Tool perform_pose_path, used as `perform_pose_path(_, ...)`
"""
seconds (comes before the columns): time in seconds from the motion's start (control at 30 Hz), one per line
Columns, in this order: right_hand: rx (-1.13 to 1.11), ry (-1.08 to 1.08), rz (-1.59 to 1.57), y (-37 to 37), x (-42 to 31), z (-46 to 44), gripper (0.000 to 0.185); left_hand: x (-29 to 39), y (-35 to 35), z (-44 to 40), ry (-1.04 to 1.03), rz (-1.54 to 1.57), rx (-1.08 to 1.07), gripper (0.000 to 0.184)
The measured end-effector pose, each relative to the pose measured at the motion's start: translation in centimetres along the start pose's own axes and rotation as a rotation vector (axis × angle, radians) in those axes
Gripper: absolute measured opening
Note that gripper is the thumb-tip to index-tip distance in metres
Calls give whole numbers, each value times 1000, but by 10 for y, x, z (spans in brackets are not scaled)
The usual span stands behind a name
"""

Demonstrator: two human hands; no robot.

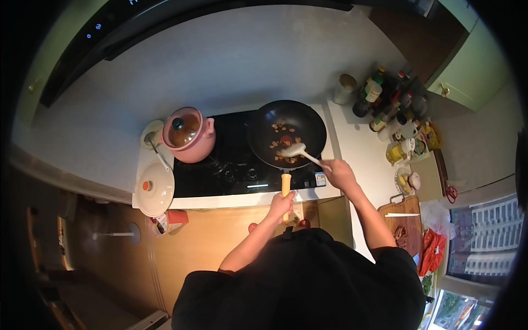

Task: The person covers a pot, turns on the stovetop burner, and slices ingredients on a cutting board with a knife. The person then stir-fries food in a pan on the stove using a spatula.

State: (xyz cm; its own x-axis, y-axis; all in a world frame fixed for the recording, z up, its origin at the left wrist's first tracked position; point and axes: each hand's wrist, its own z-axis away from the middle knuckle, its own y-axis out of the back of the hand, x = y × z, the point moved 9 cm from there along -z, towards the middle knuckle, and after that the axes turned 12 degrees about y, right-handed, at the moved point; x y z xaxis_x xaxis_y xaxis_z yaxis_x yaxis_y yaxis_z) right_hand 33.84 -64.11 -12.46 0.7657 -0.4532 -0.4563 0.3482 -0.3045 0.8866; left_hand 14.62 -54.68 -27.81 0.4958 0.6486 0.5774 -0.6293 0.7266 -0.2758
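Currently | left hand (281,203): smooth yellow handle (286,190) | right hand (339,175): pale spatula (297,150)

Loose black top (300,280) with short sleeves, forearms bare.

Mixed light: warm on cabinet fronts (242,223), cooler on the wall (231,71), daylight at the window (487,234), lower right. Left side dim, detail soft. Faint sheen inside the wok (311,129). 1 bright white strip (257,186) on the cooktop (225,179). Black shirt (297,280) nearly detail-free. Strong fisheye: straight edges bow, all 4 corners go black. Bottle labels too small to read.
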Motion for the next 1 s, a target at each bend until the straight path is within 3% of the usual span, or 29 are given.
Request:
perform_pose_path(0.07, 139, -8, -40, -17, 12, -8, 25, 4, -1, 1, -24, -24, -13, 27)
perform_pose_path(0.2, 362, 42, -241, 35, 15, 26, 28, 12, -8, 44, -35, -101, -23, 27)
perform_pose_path(0.37, 218, -166, -343, 50, 16, 31, 29, 48, -20, 4, -108, -43, -84, 28)
perform_pose_path(0.47, 291, -88, -270, 58, 19, 39, 30, 20, -9, 14, -12, 20, -36, 27)
perform_pose_path(0.6, 234, -27, -178, 43, 25, 36, 28, 18, -8, 0, -53, 0, -45, 26)
perform_pose_path(0.63, 194, -101, -183, 44, 22, 36, 26, 15, -8, -4, -43, 10, -38, 26)
perform_pose_path(0.77, 261, 28, -108, 23, 17, 20, 25, 4, -5, -7, -27, 44, -33, 27)
perform_pose_path(0.9, 181, -57, -127, -1, 30, 5, 27, 4, -7, -11, -30, 36, -42, 28)
perform_pose_path(1.0, 264, -43, -195, -6, 39, 1, 27, 2, -7, -13, -17, 52, -58, 29)
